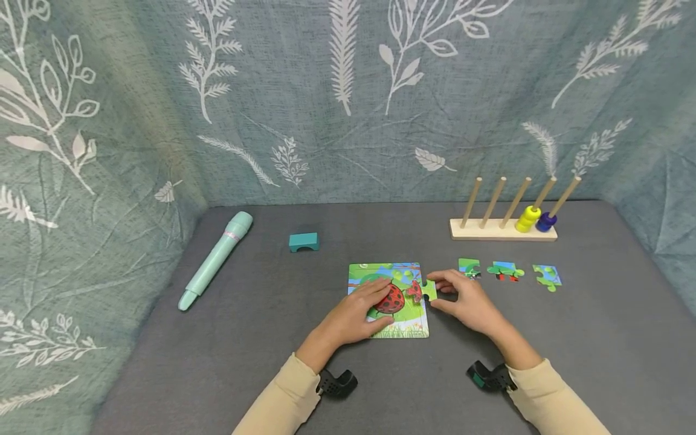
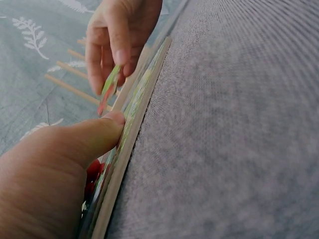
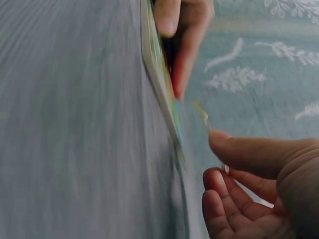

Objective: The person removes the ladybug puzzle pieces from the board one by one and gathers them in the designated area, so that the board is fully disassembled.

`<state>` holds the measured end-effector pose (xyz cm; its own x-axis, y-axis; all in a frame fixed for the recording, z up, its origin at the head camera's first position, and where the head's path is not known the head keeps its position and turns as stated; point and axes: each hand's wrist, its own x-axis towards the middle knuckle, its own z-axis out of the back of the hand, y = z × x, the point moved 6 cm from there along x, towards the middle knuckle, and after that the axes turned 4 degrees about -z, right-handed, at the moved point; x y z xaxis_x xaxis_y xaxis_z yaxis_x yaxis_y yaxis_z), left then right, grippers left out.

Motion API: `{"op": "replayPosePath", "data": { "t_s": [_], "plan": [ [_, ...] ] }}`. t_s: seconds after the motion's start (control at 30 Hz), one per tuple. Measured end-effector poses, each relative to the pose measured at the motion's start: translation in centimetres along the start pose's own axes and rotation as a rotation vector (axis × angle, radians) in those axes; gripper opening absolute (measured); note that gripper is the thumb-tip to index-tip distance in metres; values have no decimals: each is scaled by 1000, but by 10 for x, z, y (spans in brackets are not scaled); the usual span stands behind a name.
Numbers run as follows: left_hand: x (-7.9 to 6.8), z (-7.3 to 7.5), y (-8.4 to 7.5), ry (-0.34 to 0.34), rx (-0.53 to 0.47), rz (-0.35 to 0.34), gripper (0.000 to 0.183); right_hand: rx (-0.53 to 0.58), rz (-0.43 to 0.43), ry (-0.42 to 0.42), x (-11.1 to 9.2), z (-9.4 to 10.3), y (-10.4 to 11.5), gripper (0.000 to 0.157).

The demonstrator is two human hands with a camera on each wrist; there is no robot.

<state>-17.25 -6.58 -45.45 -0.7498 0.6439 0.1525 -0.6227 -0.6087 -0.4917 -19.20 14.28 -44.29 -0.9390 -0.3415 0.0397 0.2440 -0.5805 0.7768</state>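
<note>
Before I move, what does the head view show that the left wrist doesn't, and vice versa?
Only the head view: mint stick, teal block, three loose pieces, yellow rings and blue rings.
Only the left wrist view: the pale side of the puzzle board close up, the held piece nearly edge-on.
Both: left hand on the puzzle board, right hand pinching that piece, wooden pegs, patterned curtain.

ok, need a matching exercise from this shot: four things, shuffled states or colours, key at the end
1. Peg rack
2. Left hand
3. Arch block
4. Right hand

A. Pinches a puzzle piece
B. Plain teal
C. Carries yellow rings and blue rings
D. Rests on the puzzle board

Pairs: 1-C, 2-D, 3-B, 4-A
</note>
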Motion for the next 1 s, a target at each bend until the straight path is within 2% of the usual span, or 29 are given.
{"op": "replayPosePath", "data": {
  "t_s": [0.2,0.37,0.67,1.0],
  "plan": [
    [2,0,-2,-21,-1,-30,62,-58,-13,-42,-17,34,-17,45],
    [1,0,0,-22,-7,-16,62,-117,-46,-82,-36,62,-33,46],
    [0,-1,1,-24,-8,-4,63,-98,-102,-131,-69,106,-64,47],
    [-1,-1,2,-18,-8,13,63,-114,-204,-147,-95,138,-103,50]
  ]
}}
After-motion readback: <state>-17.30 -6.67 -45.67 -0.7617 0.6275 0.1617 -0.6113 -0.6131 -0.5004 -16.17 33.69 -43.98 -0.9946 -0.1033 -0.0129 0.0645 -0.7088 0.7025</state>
